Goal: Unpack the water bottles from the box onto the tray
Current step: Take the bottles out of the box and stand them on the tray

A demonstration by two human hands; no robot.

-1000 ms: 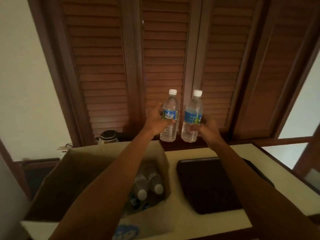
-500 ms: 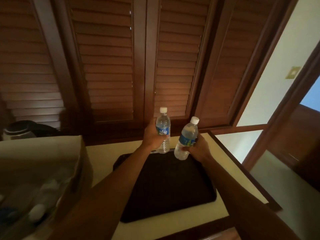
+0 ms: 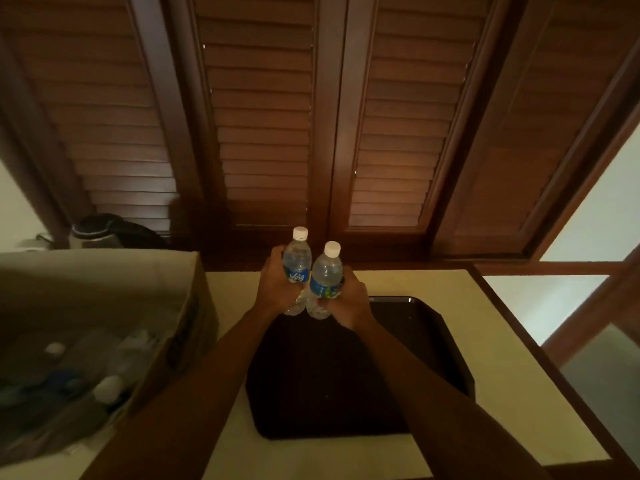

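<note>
Head view. I see both arms extended forward over the counter (image 3: 502,341). The left hand (image 3: 277,289) is wrapped around the lower body of one water bottle (image 3: 297,268), fingers closed on it. That bottle stands nearly upright, white cap up, blue label facing me. The right hand (image 3: 349,303) is closed around a second water bottle (image 3: 325,278), which also points cap up and leans slightly to the right. The two bottles sit side by side and appear to touch along their bodies. I read both bottle bases as being at the far edge of the dark tray (image 3: 433,358); I cannot tell whether they rest on it or are held just above it.

The tray lies flat on the pale counter, beneath the forearms. To the left of the tray stands the open cardboard box (image 3: 194,306), its near wall just beside the tray. Inside the box I see more bottles (image 3: 114,379), blurred, with two white caps visible. Behind the counter are brown slatted shutters (image 3: 263,133). A dark kettle (image 3: 100,230) stands behind the box.
</note>
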